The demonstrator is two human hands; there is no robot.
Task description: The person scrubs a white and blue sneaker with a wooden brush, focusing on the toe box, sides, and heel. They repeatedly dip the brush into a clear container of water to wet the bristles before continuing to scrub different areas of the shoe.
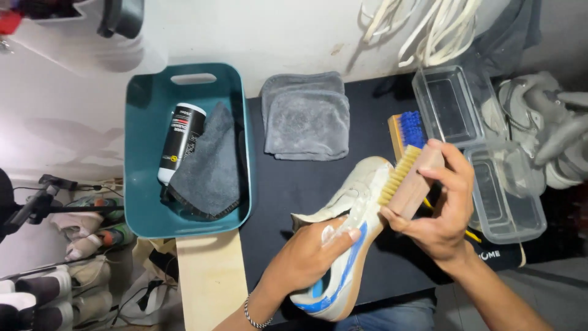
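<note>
My left hand [309, 251] grips a white sneaker [358, 196] with blue stripes and a tan sole, held tilted above the black mat [294, 184]. My right hand [444, 202] holds a wooden brush [411, 175] with pale bristles, and the bristles press against the sneaker's side near the toe. A second wooden brush [405, 130] with blue bristles lies on the mat just behind the one I hold.
A teal bin [147, 202] at the left holds a black-and-white bottle [180, 138] and a dark cloth [211, 165]. A folded grey towel [306, 116] lies on the mat. Two clear plastic containers [508, 208] stand at the right, with pale shoes [545, 129] beyond them.
</note>
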